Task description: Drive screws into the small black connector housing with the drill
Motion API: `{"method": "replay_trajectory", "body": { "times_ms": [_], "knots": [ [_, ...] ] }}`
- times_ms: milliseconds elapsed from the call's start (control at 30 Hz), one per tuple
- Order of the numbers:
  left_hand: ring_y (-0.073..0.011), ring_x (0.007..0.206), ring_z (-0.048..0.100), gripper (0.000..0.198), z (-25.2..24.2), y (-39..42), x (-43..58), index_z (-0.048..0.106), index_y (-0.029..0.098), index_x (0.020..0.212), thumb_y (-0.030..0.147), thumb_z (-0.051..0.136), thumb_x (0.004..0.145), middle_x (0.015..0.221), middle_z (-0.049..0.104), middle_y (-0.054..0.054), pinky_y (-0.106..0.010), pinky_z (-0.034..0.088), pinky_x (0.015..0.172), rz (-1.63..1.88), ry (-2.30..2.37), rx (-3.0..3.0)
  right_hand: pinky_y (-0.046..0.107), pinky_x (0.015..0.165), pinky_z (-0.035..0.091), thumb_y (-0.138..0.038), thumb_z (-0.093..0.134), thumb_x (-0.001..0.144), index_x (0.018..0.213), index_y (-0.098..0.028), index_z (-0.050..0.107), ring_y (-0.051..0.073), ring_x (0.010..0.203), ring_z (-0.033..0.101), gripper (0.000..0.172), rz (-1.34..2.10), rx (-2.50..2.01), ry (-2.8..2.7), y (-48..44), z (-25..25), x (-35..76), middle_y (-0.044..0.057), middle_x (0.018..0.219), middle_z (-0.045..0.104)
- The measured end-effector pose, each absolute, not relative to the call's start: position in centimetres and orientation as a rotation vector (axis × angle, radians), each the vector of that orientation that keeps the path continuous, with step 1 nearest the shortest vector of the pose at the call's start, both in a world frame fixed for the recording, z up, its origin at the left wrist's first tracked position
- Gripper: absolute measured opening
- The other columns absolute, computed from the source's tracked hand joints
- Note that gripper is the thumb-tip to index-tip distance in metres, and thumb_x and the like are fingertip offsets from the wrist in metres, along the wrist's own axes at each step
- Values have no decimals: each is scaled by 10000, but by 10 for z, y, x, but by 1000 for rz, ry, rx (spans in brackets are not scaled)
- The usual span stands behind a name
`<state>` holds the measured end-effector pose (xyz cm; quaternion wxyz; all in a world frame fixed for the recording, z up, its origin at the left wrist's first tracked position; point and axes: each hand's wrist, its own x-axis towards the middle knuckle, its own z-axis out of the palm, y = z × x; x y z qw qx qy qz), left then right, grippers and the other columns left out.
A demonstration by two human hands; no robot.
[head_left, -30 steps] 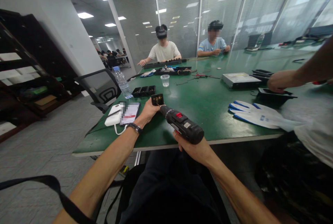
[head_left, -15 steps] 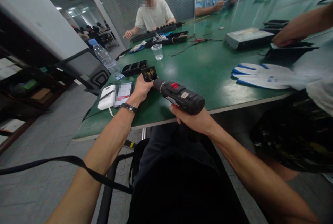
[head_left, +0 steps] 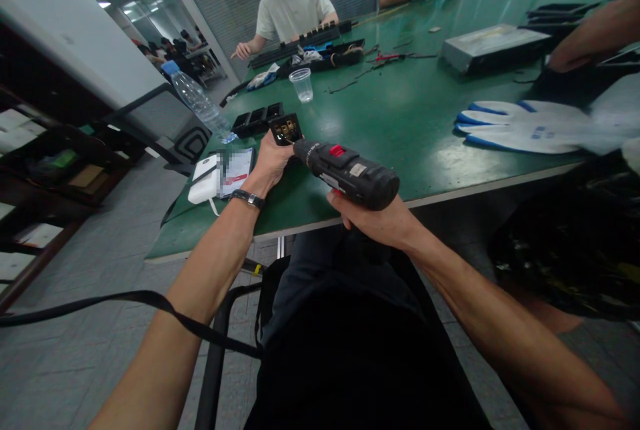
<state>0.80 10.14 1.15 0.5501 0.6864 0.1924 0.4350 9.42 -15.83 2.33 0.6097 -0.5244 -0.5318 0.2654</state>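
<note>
My right hand (head_left: 373, 220) is closed around the grip of a black cordless drill (head_left: 350, 175) with a red switch on top. The drill's chuck points left at a small black box with brass-coloured parts inside (head_left: 286, 130). My left hand (head_left: 273, 160), with a dark strap on its wrist, is wrapped round that box and keeps it tilted up above the green table. Whether the bit touches the brass parts I cannot tell. Just beyond my left hand lies a black open-compartment case (head_left: 257, 120). A phone (head_left: 237, 170) and a white device (head_left: 204, 179) lie beside my left wrist.
On the green table (head_left: 380, 123) stand a clear plastic cup (head_left: 301, 85) and a water bottle (head_left: 195, 100). A white-blue glove (head_left: 525, 127) and a grey metal box (head_left: 495, 47) lie to the right. Two people sit across; another person's arm (head_left: 595, 33) reaches in at right.
My view has shifted slightly, so the table's things sit a little higher in it. Both hands keep their holds on the drill and the black box. The other person's arm at right has shifted.
</note>
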Motion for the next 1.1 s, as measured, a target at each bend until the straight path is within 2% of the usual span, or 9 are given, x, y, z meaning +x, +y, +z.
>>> {"method": "replay_trajectory", "body": {
  "times_ms": [600,933,1100],
  "knots": [
    [-229,938,689,514,12,100,7,626,149,926,239,922,516,911,713,-54,-398,541,907,1028,461,1631,317,579,520,-365,647,922,957,-215,658,173,589,602,154,581,-1262,-1287,-158,20,96,-7,646,618],
    [-214,914,688,525,12,100,7,634,159,927,309,934,523,922,726,-51,-384,552,887,1036,459,1658,325,592,526,-371,650,917,905,-219,648,176,587,603,153,588,-1275,-1287,-158,21,96,-12,627,615],
    [-220,930,688,518,13,98,7,629,158,922,260,934,516,925,725,-53,-384,548,895,1019,460,1631,327,594,525,-369,665,910,905,-219,656,181,596,607,151,581,-1274,-1285,-159,23,97,-7,631,619]
  ]
}}
